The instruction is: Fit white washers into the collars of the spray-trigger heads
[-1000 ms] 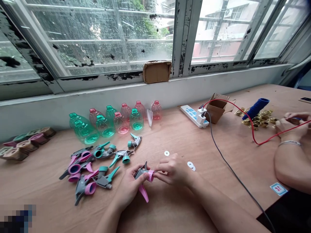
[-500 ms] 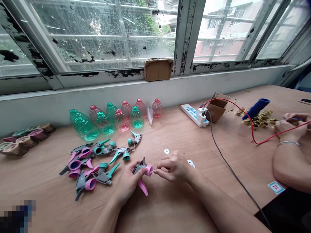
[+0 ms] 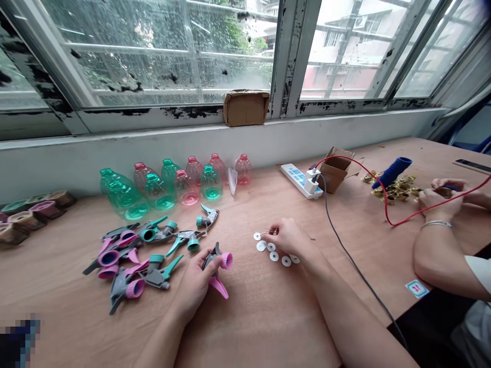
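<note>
My left hand [image 3: 197, 278] is closed around a grey spray trigger head [image 3: 211, 261] with a pink collar and pink lever, the collar's open end facing right. To its right, my right hand [image 3: 289, 236] is low over the table among several flat white washers [image 3: 272, 256], fingers bent together. Whether a washer is between those fingertips I cannot make out. Left of my left hand lies a loose pile of trigger heads, some grey and pink [image 3: 125, 286], others grey and teal [image 3: 158, 276].
Green bottles [image 3: 160, 193] and red bottles [image 3: 187, 189] stand near the wall. A power strip [image 3: 299, 181] with a dark cable sits beside a cardboard box [image 3: 334, 171]. At right, a co-worker's hands [image 3: 439, 202] are near brass-coloured parts [image 3: 399, 189] and a red wire.
My right hand has left the pink collar, where it held a thin white piece, and moved up and right to the washers. More washers show now. My left hand keeps the trigger head.
</note>
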Demonstrator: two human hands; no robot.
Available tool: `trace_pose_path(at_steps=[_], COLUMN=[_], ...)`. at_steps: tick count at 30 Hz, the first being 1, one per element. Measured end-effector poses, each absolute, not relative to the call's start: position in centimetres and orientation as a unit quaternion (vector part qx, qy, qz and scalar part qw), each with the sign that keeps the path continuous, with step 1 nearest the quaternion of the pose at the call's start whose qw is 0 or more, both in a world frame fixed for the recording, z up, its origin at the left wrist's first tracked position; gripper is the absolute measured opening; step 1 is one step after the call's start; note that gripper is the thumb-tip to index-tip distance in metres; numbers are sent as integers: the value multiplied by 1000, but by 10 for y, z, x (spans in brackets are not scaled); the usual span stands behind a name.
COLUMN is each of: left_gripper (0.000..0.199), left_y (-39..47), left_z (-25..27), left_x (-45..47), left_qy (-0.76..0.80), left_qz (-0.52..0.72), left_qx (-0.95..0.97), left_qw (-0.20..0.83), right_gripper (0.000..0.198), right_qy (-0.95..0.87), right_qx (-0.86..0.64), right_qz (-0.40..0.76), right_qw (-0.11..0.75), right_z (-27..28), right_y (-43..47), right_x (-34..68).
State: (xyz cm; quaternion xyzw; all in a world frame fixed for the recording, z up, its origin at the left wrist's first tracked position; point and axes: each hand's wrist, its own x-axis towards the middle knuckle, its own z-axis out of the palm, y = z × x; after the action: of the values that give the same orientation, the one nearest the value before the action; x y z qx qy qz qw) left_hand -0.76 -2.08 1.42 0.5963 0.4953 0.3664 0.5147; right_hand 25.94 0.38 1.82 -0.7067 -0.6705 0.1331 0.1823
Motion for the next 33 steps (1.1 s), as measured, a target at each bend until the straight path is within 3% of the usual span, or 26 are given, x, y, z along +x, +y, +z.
trace_pose_path(at_steps=[10, 17, 22, 25, 29, 33], left_gripper=[54, 66, 59, 47, 37, 41], left_y=[-18, -24, -23, -15, -2, 2], left_z=[-3, 3, 29, 50, 62, 51], left_x=[-9, -3, -20, -50, -82, -85], left_qy=[478, 450, 493, 587, 732, 733], left_qz=[413, 403, 460, 522, 359, 262], left_qx=[477, 534, 574, 543, 567, 623], left_qw=[611, 591, 465, 296, 115, -80], right_gripper=[40, 23, 28, 33, 38, 39], right_qy=[-634, -652, -687, -692, -701, -741], right_qx=[-726, -698, -651, -637, -615, -569], right_qz=[115, 100, 105, 102, 102, 133], right_qw=[241, 278, 305, 325, 347, 330], right_z=[19, 4, -5, 0, 7, 3], right_y=[6, 9, 11, 11, 10, 9], right_x=[255, 248, 243, 242, 239, 232])
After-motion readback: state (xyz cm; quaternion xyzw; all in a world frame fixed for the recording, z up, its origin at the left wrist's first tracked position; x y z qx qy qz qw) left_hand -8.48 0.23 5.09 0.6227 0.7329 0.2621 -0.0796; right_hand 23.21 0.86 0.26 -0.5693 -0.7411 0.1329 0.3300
